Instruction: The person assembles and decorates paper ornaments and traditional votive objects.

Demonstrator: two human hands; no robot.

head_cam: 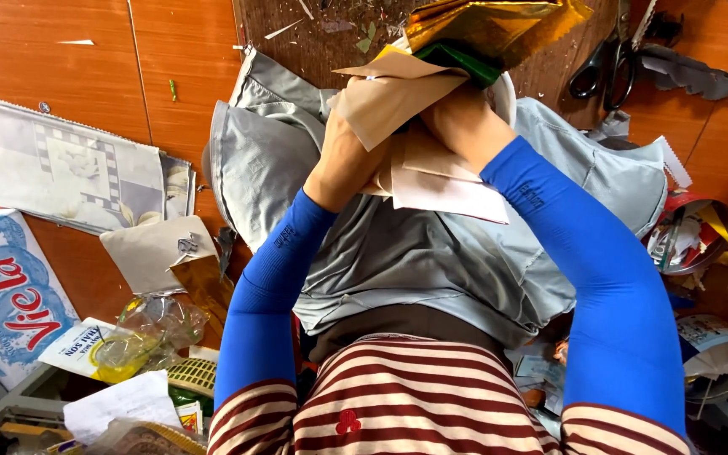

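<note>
The left hand (349, 164) is closed around the lower edge of a stack of tan and white paper sheets (414, 160), fingers hidden under the paper. The right hand (457, 118) grips the same stack from the other side, wrist bent, its fingers tucked behind a folded tan sheet (385, 97), so how they curl cannot be told. Both forearms wear bright blue sleeves (600, 278). Pressed against the far end of the stack are a crumpled gold foil wrapper (499, 25) and a bit of green paper (461, 61), resting over the rim of a white bowl (505, 94).

Beneath the hands a grey cloth (431, 253) spreads over the wooden counter (69, 76) and down toward the striped red-and-white shirt (406, 396). To the far right lie black scissors (604, 63). At right, near the edge, sit metal bowls of paper scraps (684, 236). At left are a newspaper sheet (61, 168), a blue-and-white plastic bag (6, 295), a tan card piece (157, 248) and crumpled clear plastic (149, 329).
</note>
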